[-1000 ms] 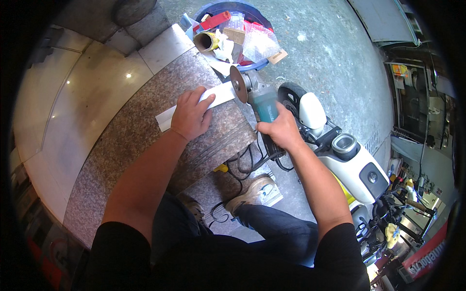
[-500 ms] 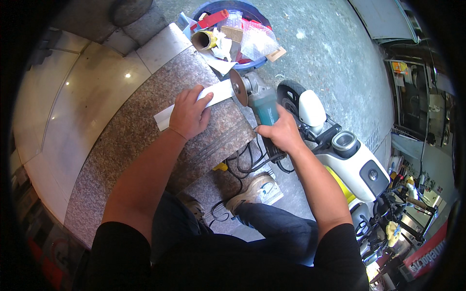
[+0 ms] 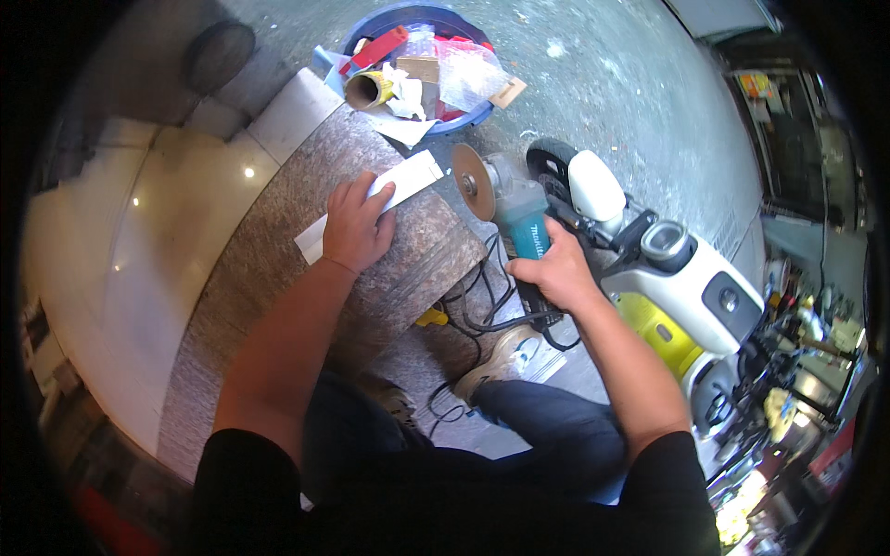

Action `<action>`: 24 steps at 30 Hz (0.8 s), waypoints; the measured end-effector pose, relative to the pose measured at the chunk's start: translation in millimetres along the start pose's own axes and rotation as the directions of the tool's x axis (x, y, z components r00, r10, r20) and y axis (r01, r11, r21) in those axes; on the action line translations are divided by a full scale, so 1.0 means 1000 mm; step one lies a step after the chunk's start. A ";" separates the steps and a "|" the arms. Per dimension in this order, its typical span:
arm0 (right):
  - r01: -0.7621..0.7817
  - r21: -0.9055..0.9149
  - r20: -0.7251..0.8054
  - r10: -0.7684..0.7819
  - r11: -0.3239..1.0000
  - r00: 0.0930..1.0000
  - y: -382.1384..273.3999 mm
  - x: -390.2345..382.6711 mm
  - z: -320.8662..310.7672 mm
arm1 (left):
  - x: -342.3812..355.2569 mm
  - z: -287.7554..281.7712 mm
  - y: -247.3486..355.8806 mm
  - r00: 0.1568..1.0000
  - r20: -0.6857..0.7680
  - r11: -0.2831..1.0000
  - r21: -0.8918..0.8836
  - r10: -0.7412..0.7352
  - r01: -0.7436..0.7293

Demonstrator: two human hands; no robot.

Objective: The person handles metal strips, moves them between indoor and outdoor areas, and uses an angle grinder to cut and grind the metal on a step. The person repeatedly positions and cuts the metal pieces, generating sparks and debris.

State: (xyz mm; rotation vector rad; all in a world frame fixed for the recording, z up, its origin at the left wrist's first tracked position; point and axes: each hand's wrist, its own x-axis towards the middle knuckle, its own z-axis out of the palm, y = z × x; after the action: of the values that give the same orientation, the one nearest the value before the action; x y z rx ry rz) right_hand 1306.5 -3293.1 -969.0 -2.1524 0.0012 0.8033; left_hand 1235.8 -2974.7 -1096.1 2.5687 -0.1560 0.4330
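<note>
My left hand (image 3: pixel 360 225) is closed over a white strip (image 3: pixel 413 178), pressing it flat against the speckled stone step (image 3: pixel 269 241). The strip's far end lies near the step's right-hand edge. My right hand (image 3: pixel 558 269) grips the teal body of an angle grinder (image 3: pixel 527 221) out beyond that edge. Its brown cutting disc (image 3: pixel 475 183) stands apart from the strip's end, with a gap between them. Whether the disc is spinning, I cannot tell. From the grinder a black cord (image 3: pixel 482 324) hangs in loops beside the step.
A blue tub (image 3: pixel 355 37) heaped with scraps, a cardboard tube and bubble wrap stands beyond the step. To the right is a white and yellow scooter (image 3: pixel 686 278), its black wheel (image 3: pixel 549 167) close to the grinder. My shoe (image 3: pixel 501 361) rests below, near the cord.
The grinder has moved right, away from the strip, and its disc no longer touches the strip's end. My left hand still holds the strip. The whole view has shifted slightly.
</note>
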 end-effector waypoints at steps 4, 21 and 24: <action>0.043 0.069 -0.030 -0.041 0.997 0.999 0.004 -0.032 -0.019 | 0.007 -0.006 0.001 1.000 0.006 0.998 -0.059 0.026 -0.025; -0.096 0.179 -0.047 0.106 0.979 0.993 0.039 -0.079 -0.029 | 0.010 -0.024 -0.002 0.782 0.497 0.393 -0.679 -0.377 0.621; -0.105 0.171 -0.081 0.120 0.980 0.989 0.042 -0.078 -0.029 | 0.006 -0.031 0.002 0.808 0.490 0.361 -0.725 -0.328 0.586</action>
State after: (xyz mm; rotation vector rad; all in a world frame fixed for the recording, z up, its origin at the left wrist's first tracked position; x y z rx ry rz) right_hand 1248.8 -3361.2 -942.3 -2.0418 0.2319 0.7413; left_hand 1232.0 -2960.6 -1067.8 1.5080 0.2356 -0.2139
